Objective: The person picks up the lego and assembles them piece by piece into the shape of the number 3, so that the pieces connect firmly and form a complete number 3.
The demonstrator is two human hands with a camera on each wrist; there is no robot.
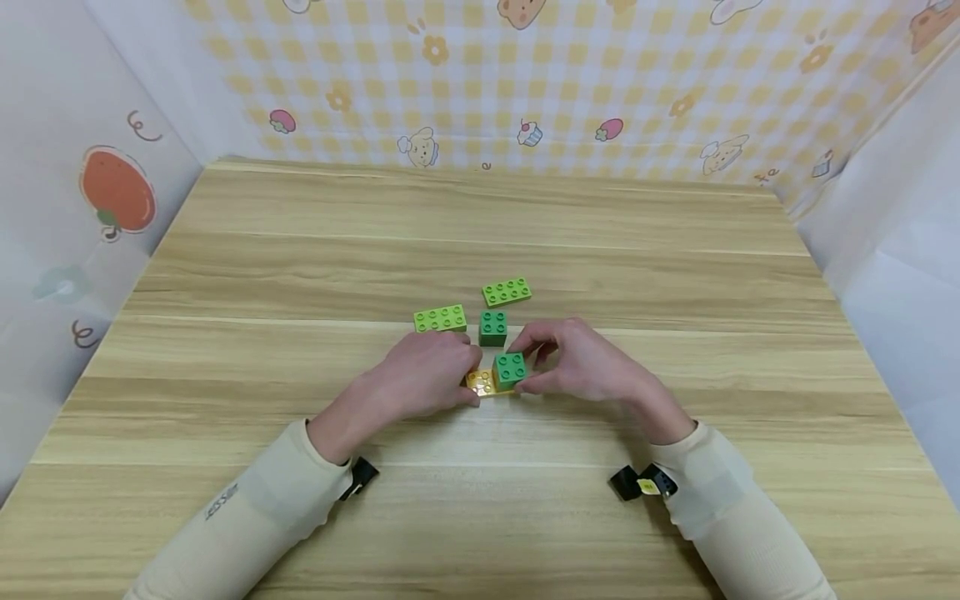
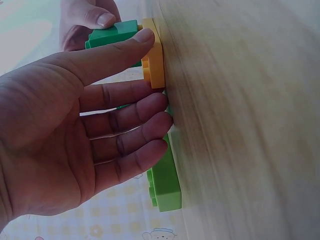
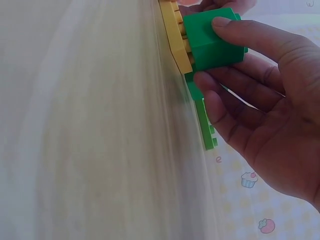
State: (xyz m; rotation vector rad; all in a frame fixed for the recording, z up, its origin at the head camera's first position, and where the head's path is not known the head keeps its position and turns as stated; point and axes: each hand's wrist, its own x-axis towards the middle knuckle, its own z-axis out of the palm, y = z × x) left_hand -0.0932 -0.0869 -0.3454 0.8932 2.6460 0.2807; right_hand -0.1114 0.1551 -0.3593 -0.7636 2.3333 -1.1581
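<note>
A flat yellow building brick (image 1: 480,383) lies on the table, and my left hand (image 1: 427,371) holds its left end between thumb and forefinger. In the left wrist view the other fingers reach down beside it, close to the table. My right hand (image 1: 581,358) pinches a green square brick (image 1: 511,371) over the right end of the yellow one. Seen from the right wrist, the green brick (image 3: 215,42) sits close against the yellow brick's studs (image 3: 187,46), with a narrow strip of studs showing between them.
Behind the hands stands another green square brick (image 1: 492,327). A lime green brick (image 1: 440,318) lies just beyond the left hand's knuckles, and a thinner lime plate (image 1: 507,292) is farthest back. The wooden table (image 1: 480,225) ends at a patterned cloth backdrop (image 1: 480,83).
</note>
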